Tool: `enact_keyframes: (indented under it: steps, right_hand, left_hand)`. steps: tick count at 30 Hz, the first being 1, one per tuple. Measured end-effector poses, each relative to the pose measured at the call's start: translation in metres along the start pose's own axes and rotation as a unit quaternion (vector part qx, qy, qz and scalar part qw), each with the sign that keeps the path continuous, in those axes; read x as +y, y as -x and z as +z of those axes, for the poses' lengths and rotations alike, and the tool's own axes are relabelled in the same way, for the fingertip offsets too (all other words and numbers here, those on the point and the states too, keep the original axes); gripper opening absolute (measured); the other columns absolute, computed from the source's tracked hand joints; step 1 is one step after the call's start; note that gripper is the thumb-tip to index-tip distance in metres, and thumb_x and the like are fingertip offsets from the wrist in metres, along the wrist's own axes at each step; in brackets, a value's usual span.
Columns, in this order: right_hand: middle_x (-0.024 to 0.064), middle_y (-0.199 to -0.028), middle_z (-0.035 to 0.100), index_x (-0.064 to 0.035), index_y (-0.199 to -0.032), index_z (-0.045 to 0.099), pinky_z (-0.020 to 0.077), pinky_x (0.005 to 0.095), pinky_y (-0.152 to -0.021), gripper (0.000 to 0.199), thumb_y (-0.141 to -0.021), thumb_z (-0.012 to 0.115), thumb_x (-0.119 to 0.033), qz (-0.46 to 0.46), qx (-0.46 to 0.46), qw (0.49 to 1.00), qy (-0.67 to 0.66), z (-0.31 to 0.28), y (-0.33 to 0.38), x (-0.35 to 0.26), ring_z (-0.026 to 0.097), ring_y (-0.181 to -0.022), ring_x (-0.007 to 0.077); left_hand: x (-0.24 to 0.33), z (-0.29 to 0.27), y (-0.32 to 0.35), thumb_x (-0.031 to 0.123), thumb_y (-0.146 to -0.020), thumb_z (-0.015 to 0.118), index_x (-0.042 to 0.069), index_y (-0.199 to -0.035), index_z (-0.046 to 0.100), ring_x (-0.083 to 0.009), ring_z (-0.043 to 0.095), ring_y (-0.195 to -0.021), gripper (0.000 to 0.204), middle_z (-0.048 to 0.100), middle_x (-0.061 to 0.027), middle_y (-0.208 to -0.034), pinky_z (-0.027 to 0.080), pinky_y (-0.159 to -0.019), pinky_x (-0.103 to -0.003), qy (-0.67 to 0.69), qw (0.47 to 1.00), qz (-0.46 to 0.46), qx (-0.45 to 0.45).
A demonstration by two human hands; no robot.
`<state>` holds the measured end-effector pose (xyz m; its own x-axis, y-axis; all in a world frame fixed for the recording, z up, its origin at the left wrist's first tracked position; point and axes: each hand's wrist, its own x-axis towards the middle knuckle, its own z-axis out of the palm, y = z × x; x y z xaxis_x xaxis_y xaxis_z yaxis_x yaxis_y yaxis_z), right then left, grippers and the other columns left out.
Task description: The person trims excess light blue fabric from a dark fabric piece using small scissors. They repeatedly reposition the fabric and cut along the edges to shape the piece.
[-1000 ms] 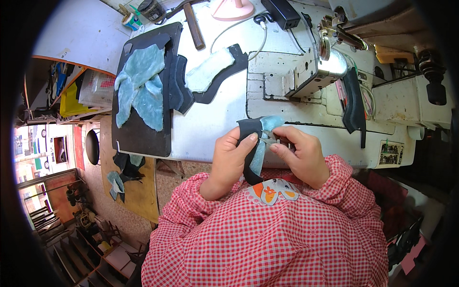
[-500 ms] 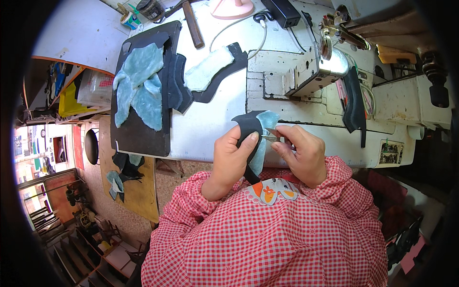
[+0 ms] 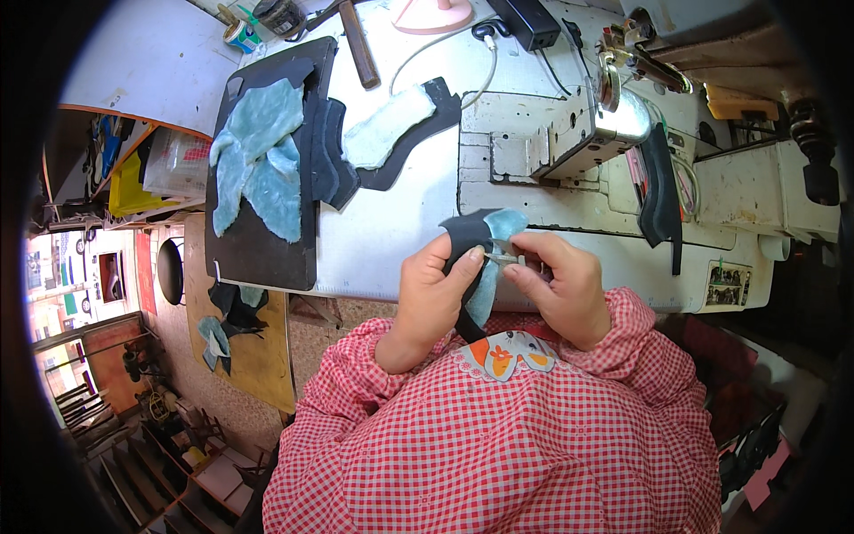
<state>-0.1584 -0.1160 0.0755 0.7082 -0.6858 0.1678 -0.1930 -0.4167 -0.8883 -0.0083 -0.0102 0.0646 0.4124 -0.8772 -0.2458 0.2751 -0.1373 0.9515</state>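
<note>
My left hand (image 3: 429,298) is closed on a black material piece (image 3: 468,233) joined to light-blue plush (image 3: 485,289), thumb on top near the seam. My right hand (image 3: 560,283), also closed, pinches small silver thread snips (image 3: 502,259) with thumb and fingers. Their blades point left, at the edge of the piece beside my left thumb; whether they touch it I cannot tell. Both hands are in front of my chest, just off the table's near edge. The lower part of the piece hangs toward my checked smock.
A sewing machine (image 3: 569,142) stands right of centre. On the left, light-blue plush pieces (image 3: 260,151) lie on a black board (image 3: 258,258); black cut pieces (image 3: 414,151) are beside it. Behind them are a hammer (image 3: 358,49) and a black power adapter (image 3: 525,22).
The piece in my left hand has shifted slightly to the right and tilted, with its plush top swung right. Both hands keep their grip in nearly the same place.
</note>
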Motion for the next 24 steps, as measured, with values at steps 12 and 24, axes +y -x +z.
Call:
enact_keyframes:
  steps: [12, 24]
  right_hand:
    - [0.0003, -0.093, 0.061, -0.0004, -0.116, 0.059, 0.0447, 0.0206, -0.07, 0.03, -0.089, 0.07, -0.006, 0.086, -0.041, 0.963, -0.251, -0.008, -0.006, 0.002, 0.054, -0.08, 0.005]
    - [0.0063, -0.078, 0.059, -0.0067, -0.091, 0.06, 0.0478, 0.0358, -0.053, 0.026, -0.068, 0.07, 0.002, -0.118, -0.003, 0.989, 0.09, 0.01, -0.013, -0.003, 0.062, -0.06, 0.0256]
  left_hand:
    - [-0.008, 0.005, 0.0, 0.005, -0.096, 0.059, -0.002, -0.113, 0.066, -0.0067, 0.058, -0.088, 0.019, 0.067, -0.0008, -0.1, 0.05, -0.078, -0.024, 0.042, 0.999, -0.007, 0.027]
    - [-0.008, 0.002, 0.0, -0.002, -0.088, 0.06, -0.001, -0.108, 0.065, -0.0181, 0.063, -0.084, 0.021, 0.066, -0.0097, -0.092, 0.051, -0.077, -0.03, -0.147, 0.984, 0.102, 0.011]
